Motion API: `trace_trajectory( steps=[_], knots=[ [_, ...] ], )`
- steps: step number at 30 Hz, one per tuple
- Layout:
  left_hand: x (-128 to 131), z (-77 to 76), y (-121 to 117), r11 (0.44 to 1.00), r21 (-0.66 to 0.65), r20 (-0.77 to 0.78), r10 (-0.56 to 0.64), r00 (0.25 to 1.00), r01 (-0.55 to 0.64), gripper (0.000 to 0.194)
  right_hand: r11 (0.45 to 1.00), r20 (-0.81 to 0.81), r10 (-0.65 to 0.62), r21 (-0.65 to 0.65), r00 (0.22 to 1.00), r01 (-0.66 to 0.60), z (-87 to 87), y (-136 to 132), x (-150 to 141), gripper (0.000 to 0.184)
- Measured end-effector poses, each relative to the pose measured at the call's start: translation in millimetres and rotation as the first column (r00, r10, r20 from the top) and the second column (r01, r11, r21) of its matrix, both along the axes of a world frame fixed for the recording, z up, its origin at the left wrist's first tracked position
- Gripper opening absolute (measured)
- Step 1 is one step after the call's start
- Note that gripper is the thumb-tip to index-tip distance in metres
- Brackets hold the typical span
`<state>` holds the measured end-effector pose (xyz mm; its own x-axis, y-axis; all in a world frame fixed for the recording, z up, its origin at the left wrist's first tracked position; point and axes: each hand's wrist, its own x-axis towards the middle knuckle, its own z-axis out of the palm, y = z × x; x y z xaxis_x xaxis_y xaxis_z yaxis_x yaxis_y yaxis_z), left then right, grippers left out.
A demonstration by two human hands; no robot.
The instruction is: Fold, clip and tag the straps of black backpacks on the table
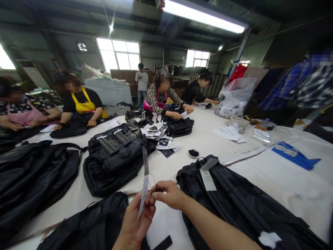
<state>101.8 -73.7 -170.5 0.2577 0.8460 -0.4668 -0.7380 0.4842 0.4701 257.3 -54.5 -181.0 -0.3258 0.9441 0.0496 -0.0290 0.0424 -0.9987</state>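
In front of me my left hand (136,217) is closed on a long, narrow hang tag (144,196), white low down and grey higher up. Its fingertips meet those of my right hand (169,194), which pinches a thin dark string by the tag. The string loops up above the fingers; its ends are hidden. Right of my hands lies a black bag (234,198) with a pale hang tag (208,178) on top. Another black bag (96,225) lies below and left of my left hand. Beyond it rests a black backpack (114,159) with grey straps.
A pile of loose tags (156,130) and a small dish of black bits (193,153) lie further back. Several co-workers handle bags across the white table (208,135). A blue plastic packet (295,154) and paper sheets (230,133) lie to the right.
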Motion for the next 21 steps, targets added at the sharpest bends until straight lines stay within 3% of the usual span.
trace_trajectory(
  steps=[3, 5, 7, 9, 11, 13, 15, 16, 18, 19, 21],
  knots=[
    [-2.6, -3.2, 1.8, 1.000, -0.007, -0.016, 0.015, 1.000, -0.015, 0.012, 0.980, 0.192, -0.179, 0.125, 0.965, 0.157, 8.4, -6.9, 1.6, 0.019],
    [-6.2, -6.6, 1.1, 0.999, 0.009, -0.028, 0.032, 0.999, -0.032, 0.012, 0.979, 0.197, -0.186, 0.118, 0.963, 0.165, 11.1, -9.8, 4.2, 0.024],
    [-10.7, -9.8, -2.1, 0.993, 0.111, -0.085, 0.038, 0.996, -0.028, 0.018, 0.984, 0.156, -0.171, 0.077, 0.973, 0.160, 9.5, -10.7, 7.6, 0.029],
    [-15.4, -11.7, -7.2, 0.952, 0.303, -0.257, 0.040, 0.965, 0.041, 0.026, 0.984, 0.073, -0.178, 0.013, 0.981, 0.177, 4.5, -9.3, 11.7, 0.032],
    [-19.4, -11.6, -13.0, 0.821, 0.524, -0.517, 0.097, 0.851, 0.225, 0.031, 0.978, -0.039, -0.200, -0.062, 0.979, 0.198, -1.4, -5.7, 16.4, 0.035],
    [-21.7, -9.8, -18.2, 0.586, 0.651, -0.713, 0.253, 0.654, 0.483, 0.032, 0.970, -0.111, -0.231, -0.111, 0.967, 0.218, -6.0, -0.7, 21.3, 0.038],
    [-22.8, -7.8, -21.4, 0.326, 0.624, -0.764, 0.448, 0.465, 0.711, 0.028, 0.961, -0.142, -0.257, -0.141, 0.956, 0.237, -7.6, 4.4, 26.4, 0.042],
    [-23.7, -7.3, -21.9, 0.234, 0.563, -0.763, 0.517, 0.389, 0.792, 0.023, 0.963, -0.162, -0.249, -0.150, 0.955, 0.226, -7.0, 6.4, 29.0, 0.044],
    [-27.5, -7.3, -20.3, 0.152, 0.418, -0.780, 0.565, 0.269, 0.895, 0.014, 0.973, -0.205, -0.203, -0.148, 0.957, 0.175, -3.0, 8.3, 34.2, 0.044],
    [-30.5, -7.4, -17.9, 0.152, 0.351, -0.805, 0.554, 0.215, 0.924, 0.010, 0.982, -0.208, -0.164, -0.131, 0.964, 0.139, 0.3, 8.1, 36.7, 0.043],
    [-37.5, -5.8, -10.4, 0.201, 0.259, -0.861, 0.492, 0.131, 0.945, 0.006, 0.993, -0.140, -0.106, -0.068, 0.984, 0.097, 8.0, 6.0, 40.4, 0.039]
  ],
)
